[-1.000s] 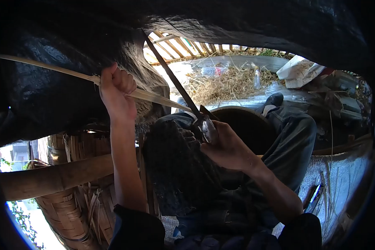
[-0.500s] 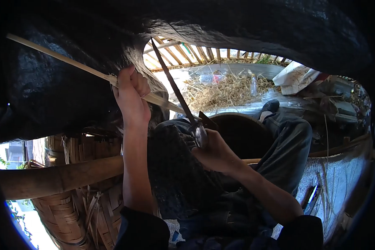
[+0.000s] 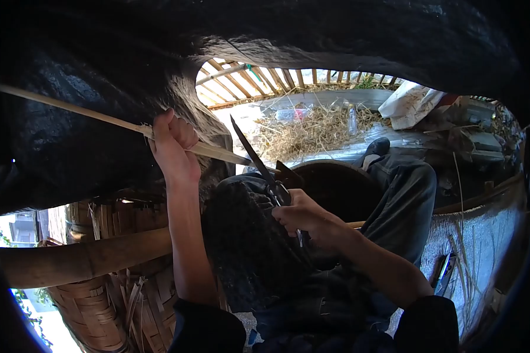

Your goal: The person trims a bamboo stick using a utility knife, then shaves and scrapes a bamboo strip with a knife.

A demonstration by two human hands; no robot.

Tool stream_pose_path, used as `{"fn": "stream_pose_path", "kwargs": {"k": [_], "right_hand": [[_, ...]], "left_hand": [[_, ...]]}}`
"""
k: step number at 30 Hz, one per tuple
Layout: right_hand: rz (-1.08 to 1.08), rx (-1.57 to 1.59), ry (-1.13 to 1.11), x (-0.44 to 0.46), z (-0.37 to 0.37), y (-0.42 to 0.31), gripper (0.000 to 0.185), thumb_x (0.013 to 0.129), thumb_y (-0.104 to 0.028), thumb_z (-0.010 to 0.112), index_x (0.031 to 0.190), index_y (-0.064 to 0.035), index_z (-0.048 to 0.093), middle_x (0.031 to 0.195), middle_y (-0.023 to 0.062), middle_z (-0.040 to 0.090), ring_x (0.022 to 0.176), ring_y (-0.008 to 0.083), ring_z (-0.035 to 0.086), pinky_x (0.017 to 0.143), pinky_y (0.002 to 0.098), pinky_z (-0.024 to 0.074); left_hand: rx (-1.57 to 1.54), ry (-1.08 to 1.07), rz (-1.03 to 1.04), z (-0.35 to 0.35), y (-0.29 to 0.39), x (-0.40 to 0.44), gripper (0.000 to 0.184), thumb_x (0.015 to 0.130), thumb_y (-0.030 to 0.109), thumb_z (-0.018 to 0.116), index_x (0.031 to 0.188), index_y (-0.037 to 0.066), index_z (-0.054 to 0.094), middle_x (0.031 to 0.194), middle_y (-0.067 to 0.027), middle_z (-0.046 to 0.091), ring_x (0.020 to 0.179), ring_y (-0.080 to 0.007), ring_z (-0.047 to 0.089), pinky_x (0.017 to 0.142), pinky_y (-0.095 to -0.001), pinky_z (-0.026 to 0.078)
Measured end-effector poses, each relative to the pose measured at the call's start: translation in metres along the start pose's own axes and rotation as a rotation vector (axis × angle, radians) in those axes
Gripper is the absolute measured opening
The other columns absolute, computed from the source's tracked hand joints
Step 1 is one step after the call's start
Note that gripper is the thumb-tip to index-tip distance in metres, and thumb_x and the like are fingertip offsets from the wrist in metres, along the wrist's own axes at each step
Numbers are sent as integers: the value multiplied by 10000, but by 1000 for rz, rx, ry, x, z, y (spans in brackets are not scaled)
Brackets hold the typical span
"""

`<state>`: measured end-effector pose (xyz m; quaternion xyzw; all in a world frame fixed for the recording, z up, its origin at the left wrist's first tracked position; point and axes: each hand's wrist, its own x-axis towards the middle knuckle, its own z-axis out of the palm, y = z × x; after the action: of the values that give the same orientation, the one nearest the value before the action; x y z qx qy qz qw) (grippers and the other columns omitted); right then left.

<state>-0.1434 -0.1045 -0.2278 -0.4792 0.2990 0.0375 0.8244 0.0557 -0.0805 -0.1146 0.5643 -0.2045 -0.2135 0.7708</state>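
Note:
My left hand (image 3: pixel 175 147) is closed around a long pale strip (image 3: pixel 76 108), thumb on top. The strip slants from the upper left down to the right, with a frayed spot just left of the fist. Its lower right end lies over my knee, near the blade. My right hand (image 3: pixel 303 216) grips the handle of a long dark knife (image 3: pixel 251 153), whose blade points up and to the left. A dark, pointed piece (image 3: pixel 288 175) stands beside the knife, at the rim of a round dark container (image 3: pixel 335 191).
A bamboo pole (image 3: pixel 82 256) and woven baskets (image 3: pixel 91 312) are at the lower left. Dark sheeting (image 3: pixel 335 29) hangs overhead. Straw (image 3: pixel 312 130), a clear bottle (image 3: pixel 352 120) and a white sack (image 3: pixel 407 105) lie beyond my feet. Another blade (image 3: pixel 444 272) lies at the right.
The knife has turned in my right hand, and its tip now sits lower and further right. The strip's far left end has dropped since the middle frame. My left hand has moved slightly left and down.

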Motion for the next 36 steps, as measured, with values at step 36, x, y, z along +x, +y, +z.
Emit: {"fn": "stream_pose_path", "kwargs": {"k": [36], "right_hand": [[6,-156,26,-9,-7,-13,144,731,-62,498,834,38,497,633,93,534,527,137,541,427,292,408]], "left_hand": [[22,41,14,2,-2,2,439,860,168,459,524,165,177,466,41,135,423,-77,116,443,-274,134]]}}
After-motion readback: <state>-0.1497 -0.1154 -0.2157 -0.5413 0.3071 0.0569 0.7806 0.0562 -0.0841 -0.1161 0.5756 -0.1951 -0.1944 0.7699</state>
